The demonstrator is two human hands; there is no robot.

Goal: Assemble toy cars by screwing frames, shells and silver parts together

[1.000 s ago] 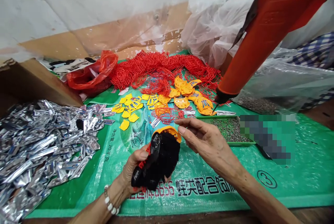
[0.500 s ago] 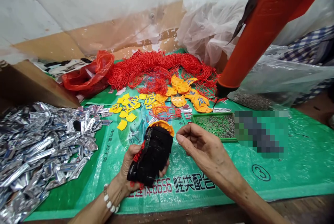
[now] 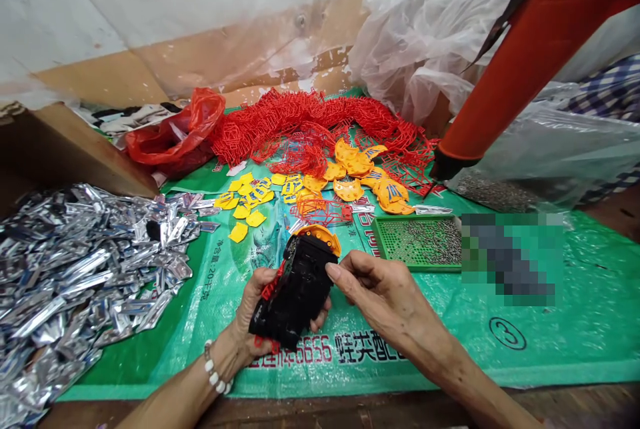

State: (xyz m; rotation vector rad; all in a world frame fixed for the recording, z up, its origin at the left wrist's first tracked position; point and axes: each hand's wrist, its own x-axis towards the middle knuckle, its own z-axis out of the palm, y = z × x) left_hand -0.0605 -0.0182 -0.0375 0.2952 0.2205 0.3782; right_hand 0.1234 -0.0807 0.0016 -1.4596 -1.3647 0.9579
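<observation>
My left hand [image 3: 253, 319] is wrapped round a black plastic toy body [image 3: 295, 289] with an orange cap on its far end and red parts along its side, held just above the green woven sheet [image 3: 550, 342]. My right hand [image 3: 380, 289] is at the toy's right side, thumb and forefinger pinched together at its upper edge; whatever is between them is too small to make out. A green tray [image 3: 385, 242] of small metal screws lies just right of the hands.
Silver foil wrappers [image 3: 75, 275] heap at the left. Yellow pieces [image 3: 247, 202], orange pieces [image 3: 365, 179] and red plastic frames [image 3: 310, 125] lie beyond the hands. A red bag [image 3: 175, 135], clear plastic bags [image 3: 415, 35] and a big orange tool [image 3: 525, 55] stand behind.
My right hand moved left and closed in on the toy, its fingertips now at the toy's upper right edge. The toy stays in my left hand, turned slightly.
</observation>
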